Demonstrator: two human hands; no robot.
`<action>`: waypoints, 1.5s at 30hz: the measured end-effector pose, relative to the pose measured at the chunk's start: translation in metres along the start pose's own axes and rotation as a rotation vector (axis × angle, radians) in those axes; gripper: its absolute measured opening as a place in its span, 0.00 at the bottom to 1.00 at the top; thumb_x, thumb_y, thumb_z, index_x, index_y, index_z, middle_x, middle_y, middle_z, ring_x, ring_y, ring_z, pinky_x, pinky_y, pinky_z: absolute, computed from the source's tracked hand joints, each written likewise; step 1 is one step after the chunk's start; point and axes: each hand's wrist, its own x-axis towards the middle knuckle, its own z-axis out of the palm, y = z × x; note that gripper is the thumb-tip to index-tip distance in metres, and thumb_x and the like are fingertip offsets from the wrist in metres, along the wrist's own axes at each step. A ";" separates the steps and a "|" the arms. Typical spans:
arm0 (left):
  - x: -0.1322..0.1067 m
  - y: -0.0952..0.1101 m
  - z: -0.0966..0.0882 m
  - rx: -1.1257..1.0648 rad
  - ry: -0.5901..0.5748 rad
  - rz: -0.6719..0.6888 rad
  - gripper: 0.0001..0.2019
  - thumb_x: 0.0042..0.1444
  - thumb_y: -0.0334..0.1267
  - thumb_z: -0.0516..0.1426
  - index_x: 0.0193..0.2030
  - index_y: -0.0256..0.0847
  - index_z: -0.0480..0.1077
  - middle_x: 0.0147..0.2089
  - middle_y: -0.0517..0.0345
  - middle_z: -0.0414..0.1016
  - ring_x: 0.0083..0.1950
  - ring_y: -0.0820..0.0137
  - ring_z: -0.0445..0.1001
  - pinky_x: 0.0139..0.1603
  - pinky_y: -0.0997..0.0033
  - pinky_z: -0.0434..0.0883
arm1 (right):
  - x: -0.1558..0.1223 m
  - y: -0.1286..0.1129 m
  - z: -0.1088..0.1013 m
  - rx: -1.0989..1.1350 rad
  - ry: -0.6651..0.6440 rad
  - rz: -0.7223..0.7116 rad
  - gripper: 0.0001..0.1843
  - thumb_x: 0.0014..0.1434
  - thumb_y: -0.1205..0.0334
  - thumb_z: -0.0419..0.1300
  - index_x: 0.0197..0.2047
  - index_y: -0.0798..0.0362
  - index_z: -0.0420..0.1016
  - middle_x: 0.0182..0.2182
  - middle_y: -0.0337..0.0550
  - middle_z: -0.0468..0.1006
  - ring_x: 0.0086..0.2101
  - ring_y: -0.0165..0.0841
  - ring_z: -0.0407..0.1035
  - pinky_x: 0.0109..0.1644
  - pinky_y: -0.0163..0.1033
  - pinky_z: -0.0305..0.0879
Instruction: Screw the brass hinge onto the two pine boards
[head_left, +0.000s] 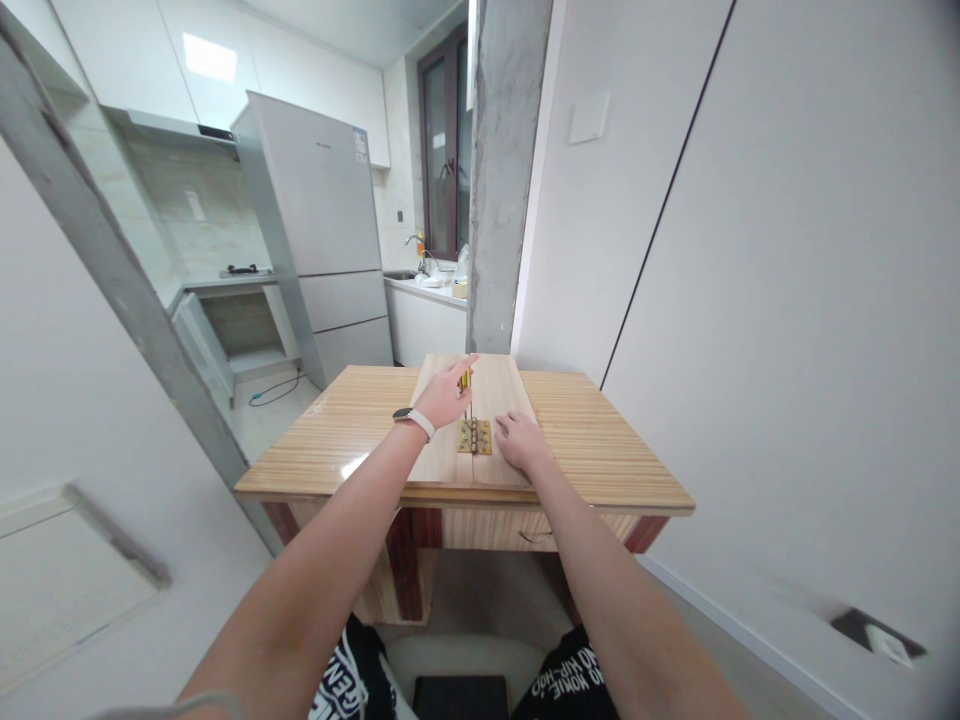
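Observation:
Two pale wooden boards (497, 380) lie side by side on the table, a narrow seam between them. Across the seam near my side sits a brass-coloured hinge (475, 437), spread flat, with small dots that look like screw holes or screws. Farther along the seam is a second brass-coloured hinge (464, 380), partly covered by my left hand (445, 394). That hand is open, index finger stretched forward and thumb apart. My right hand (523, 441) rests on the right board beside the near hinge, fingers loosely bent, with nothing visible in them.
The boards lie on a striped wooden table (600, 440) with a drawer (502, 528) below its front edge. A white wall (712, 250) stands close at the right, a grey pillar (502, 180) behind. Beyond at the left are a fridge (319, 190) and a sink counter (427, 290).

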 end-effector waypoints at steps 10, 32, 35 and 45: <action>-0.001 0.004 -0.003 0.020 0.009 -0.038 0.26 0.65 0.30 0.57 0.69 0.48 0.66 0.53 0.52 0.78 0.51 0.63 0.77 0.57 0.60 0.75 | 0.000 -0.001 -0.002 -0.003 -0.014 0.004 0.24 0.72 0.54 0.47 0.64 0.46 0.74 0.60 0.49 0.73 0.60 0.39 0.63 0.67 0.43 0.52; -0.004 0.001 -0.013 0.052 0.115 -0.073 0.28 0.67 0.34 0.54 0.74 0.45 0.59 0.56 0.47 0.73 0.48 0.63 0.74 0.57 0.59 0.72 | 0.000 0.000 -0.001 0.012 -0.013 0.012 0.23 0.71 0.54 0.48 0.63 0.45 0.74 0.59 0.49 0.73 0.60 0.39 0.63 0.66 0.44 0.53; 0.000 -0.005 -0.011 0.035 0.174 -0.062 0.33 0.68 0.30 0.50 0.78 0.42 0.48 0.51 0.48 0.73 0.52 0.62 0.72 0.62 0.57 0.68 | 0.000 0.000 -0.001 0.013 -0.014 0.013 0.24 0.71 0.54 0.47 0.63 0.45 0.74 0.60 0.48 0.73 0.60 0.39 0.63 0.66 0.44 0.53; -0.022 -0.036 0.019 0.271 -0.221 -0.220 0.16 0.67 0.31 0.50 0.49 0.43 0.79 0.46 0.49 0.69 0.38 0.65 0.73 0.51 0.61 0.73 | 0.000 0.000 -0.001 0.007 -0.017 0.014 0.24 0.72 0.53 0.47 0.64 0.45 0.73 0.60 0.49 0.73 0.61 0.39 0.62 0.67 0.44 0.52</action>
